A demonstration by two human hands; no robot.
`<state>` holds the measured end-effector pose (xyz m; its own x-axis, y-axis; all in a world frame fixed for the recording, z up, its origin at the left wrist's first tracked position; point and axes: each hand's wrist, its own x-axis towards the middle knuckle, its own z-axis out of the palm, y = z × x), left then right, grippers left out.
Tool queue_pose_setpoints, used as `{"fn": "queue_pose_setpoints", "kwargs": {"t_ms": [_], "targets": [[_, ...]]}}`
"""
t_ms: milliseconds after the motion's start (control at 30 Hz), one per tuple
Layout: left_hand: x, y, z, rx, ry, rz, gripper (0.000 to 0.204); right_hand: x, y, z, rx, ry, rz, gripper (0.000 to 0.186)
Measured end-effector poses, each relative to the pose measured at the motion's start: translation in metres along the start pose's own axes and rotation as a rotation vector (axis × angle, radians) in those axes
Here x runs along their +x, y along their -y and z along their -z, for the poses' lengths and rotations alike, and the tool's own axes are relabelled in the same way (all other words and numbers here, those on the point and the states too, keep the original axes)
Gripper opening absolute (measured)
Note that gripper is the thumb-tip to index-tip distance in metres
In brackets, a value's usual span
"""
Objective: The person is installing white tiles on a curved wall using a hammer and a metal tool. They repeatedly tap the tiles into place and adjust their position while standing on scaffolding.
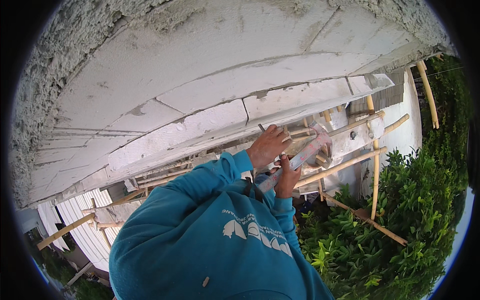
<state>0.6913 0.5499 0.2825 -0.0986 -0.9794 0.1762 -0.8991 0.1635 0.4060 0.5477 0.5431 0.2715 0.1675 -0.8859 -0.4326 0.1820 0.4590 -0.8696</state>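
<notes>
Block wall, head view (200, 80): pale and jointed, curving overhead, its lower edge close above the hands.
Bamboo poles (345, 166): at least five at the right, some crossing behind the bar.
Shrubs (390, 195): leafy mass, lower right.
Corrugated sheet (82, 225): whitish, lower left.
Left hand (270, 145): one, curled narrow around one thin dark stick (261, 127), just below the wall.
Right hand (288, 177): one, gripping one flat bar (306, 154), pale with red marks, slanting up rightward.
Sweatshirt (200, 240): one, teal, filling the lower middle.
</notes>
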Motion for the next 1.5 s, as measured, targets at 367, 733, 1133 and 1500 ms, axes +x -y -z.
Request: {"fn": "queue_pose_setpoints", "kwargs": {"t_ms": [367,733,1133,1500], "targets": [[-0.038,-0.008,0.004,-0.76,-0.281,0.72,0.033,0.022,0.011,-0.035,0.094,-0.044,0.172,0.03],[-0.003,0.031,-0.006,-1.787,-0.341,0.888,0.039,-0.004,-0.015,-0.017,-0.043,-0.009,0.094,0.034],[-0.003,0.033,-0.029,-1.869,-0.597,0.985,0.039,-0.026,-0.031,0.027,-0.081,-0.091,-0.041,0.033],[0.008,0.028,-0.052,-1.857,-0.762,1.052,0.026,-0.006,-0.034,0.036,-0.244,0.037,-0.171,0.036]]}}
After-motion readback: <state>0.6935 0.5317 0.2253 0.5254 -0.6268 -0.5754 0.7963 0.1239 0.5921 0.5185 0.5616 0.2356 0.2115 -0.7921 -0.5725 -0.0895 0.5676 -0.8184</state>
